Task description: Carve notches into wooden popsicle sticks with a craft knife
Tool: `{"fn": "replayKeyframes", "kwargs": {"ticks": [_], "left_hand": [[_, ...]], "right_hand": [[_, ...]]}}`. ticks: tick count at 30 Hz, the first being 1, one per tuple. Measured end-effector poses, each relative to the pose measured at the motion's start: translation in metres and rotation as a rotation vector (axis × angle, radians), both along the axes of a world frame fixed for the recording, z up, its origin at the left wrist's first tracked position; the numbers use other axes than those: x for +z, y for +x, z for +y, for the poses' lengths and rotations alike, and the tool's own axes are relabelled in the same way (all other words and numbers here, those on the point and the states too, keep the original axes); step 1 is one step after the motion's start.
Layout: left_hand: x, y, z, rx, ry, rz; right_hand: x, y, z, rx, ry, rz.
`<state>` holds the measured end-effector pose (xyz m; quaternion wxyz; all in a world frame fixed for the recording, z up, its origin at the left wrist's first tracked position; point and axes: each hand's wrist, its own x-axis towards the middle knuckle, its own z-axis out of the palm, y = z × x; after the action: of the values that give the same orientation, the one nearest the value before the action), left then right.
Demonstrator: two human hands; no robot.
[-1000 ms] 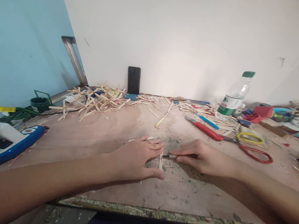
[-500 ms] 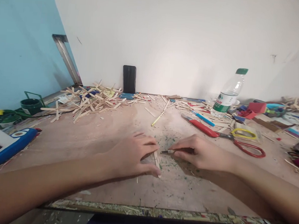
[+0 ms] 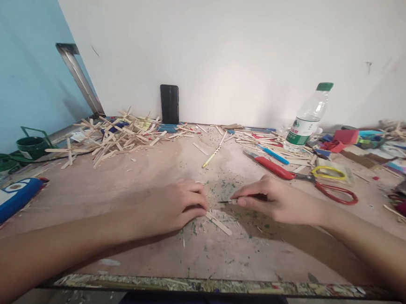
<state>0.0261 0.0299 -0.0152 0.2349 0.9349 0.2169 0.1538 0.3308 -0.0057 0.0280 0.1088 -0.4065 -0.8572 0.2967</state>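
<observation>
My left hand (image 3: 180, 202) rests low over the table, fingers curled and thumb drawn in, closed on the near end of a flat wooden craft stick (image 3: 220, 224). The rest of that stick slants out toward the right front. In my right hand (image 3: 273, 198) a small craft knife (image 3: 225, 201) is pinched between thumb and fingers. Its thin dark blade points left, a little above and apart from the stick; the handle is mostly hidden in the palm. Green and pale shavings (image 3: 217, 190) lie around both hands.
Behind stand a phone (image 3: 169, 104) leaning on the wall and a water bottle (image 3: 303, 122). A red utility knife (image 3: 275, 168), blue pen-like tool (image 3: 275, 155) and scissors (image 3: 336, 193) lie at right. Craft sticks pile up (image 3: 119, 138) at back left; a yellow marked strip (image 3: 214, 155) lies mid-table.
My left thumb has drawn in from its spread position toward the fingers. The stick has turned, its free end now angling further right. The view has shifted slightly; the knife stays in my right hand.
</observation>
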Motion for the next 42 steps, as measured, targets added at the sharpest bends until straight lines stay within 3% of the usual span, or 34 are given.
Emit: {"fn": "replayKeyframes", "kwargs": {"ticks": [7,20,30,42], "left_hand": [[0.0,0.001,-0.003,-0.009,-0.042,-0.031],[-0.009,0.001,-0.004,-0.004,-0.021,-0.128],[-0.013,0.001,-0.005,-0.022,0.01,-0.147],[-0.013,0.002,-0.007,-0.02,-0.015,-0.139]], "right_hand": [[0.015,-0.005,-0.013,-0.04,0.029,-0.074],[0.008,-0.009,-0.016,0.085,0.138,-0.087],[0.007,-0.018,-0.024,0.075,0.182,-0.103],[0.006,-0.024,-0.019,-0.047,-0.154,-0.068]]}}
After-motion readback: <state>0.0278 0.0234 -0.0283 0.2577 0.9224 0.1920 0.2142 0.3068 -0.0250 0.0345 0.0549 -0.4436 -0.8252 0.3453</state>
